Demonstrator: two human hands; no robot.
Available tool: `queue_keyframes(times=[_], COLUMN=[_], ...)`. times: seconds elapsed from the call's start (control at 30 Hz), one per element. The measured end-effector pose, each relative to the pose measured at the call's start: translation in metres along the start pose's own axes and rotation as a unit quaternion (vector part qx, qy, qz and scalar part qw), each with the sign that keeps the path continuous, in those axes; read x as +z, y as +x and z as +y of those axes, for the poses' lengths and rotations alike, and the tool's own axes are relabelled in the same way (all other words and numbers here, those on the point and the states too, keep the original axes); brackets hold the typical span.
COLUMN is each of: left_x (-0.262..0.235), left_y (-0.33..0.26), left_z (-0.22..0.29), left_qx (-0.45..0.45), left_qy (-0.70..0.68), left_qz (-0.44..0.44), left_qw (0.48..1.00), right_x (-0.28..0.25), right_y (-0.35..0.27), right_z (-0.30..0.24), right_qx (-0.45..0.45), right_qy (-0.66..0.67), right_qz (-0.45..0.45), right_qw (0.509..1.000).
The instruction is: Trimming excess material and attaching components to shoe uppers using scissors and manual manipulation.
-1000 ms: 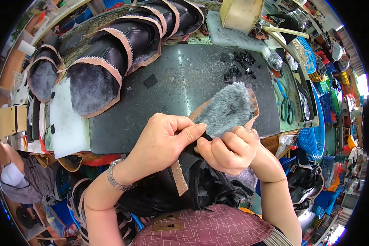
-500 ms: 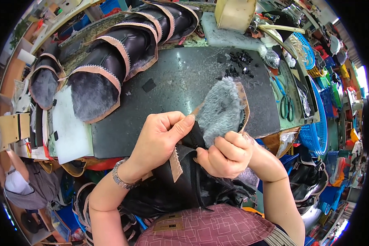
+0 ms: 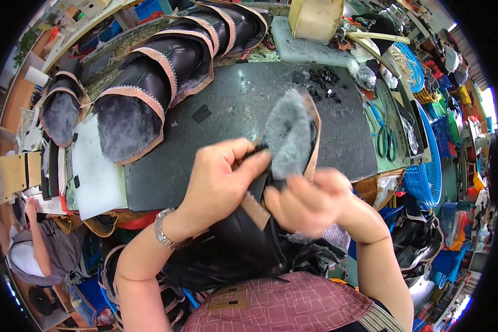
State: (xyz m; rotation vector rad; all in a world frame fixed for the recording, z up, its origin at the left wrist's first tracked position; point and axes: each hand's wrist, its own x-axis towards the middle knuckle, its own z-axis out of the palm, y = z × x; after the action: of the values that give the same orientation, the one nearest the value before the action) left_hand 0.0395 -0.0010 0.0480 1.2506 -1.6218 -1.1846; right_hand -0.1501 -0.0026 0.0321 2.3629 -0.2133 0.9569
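Between my hands stands a boot upper (image 3: 289, 135) with grey fur lining showing and a tan edge on its right side. My left hand (image 3: 218, 180) is closed on its left edge, thumb pressed over the black material there. My right hand (image 3: 310, 202), smeared by motion, is curled against its lower right edge; what lies under those fingers is hidden. A tan zigzag-stitched strip (image 3: 255, 211) sticks out below my left hand. Black leather (image 3: 227, 252) hangs down from my hands over my lap.
A row of black fur-lined boot uppers (image 3: 130, 130) lies at the far left of the dark work board (image 3: 221, 110). Black scraps (image 3: 323, 83) lie at its far right. Scissors (image 3: 386, 141) and blue baskets (image 3: 423, 171) are at the right. Another person (image 3: 36, 243) sits at the left.
The boot upper has shifted left and turned more upright. My right hand has moved slightly and is now blurred. The other person at the left has raised an arm.
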Motion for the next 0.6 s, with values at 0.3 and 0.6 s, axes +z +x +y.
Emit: queue_keyframes(times=[0.3,0.6], left_x=[0.018,0.062], left_y=[0.017,-0.075], left_z=[-0.022,-0.068], left_qx=[0.138,-0.091], left_qy=[-0.066,-0.151], left_qz=[0.222,-0.027], left_qw=[0.963,0.984], right_x=[-0.045,-0.055], right_y=[-0.015,-0.033], right_z=[0.017,0.036], right_qx=[0.562,0.618], right_qy=[0.23,0.34], right_qz=[0.023,0.008], right_qw=[0.794,0.709])
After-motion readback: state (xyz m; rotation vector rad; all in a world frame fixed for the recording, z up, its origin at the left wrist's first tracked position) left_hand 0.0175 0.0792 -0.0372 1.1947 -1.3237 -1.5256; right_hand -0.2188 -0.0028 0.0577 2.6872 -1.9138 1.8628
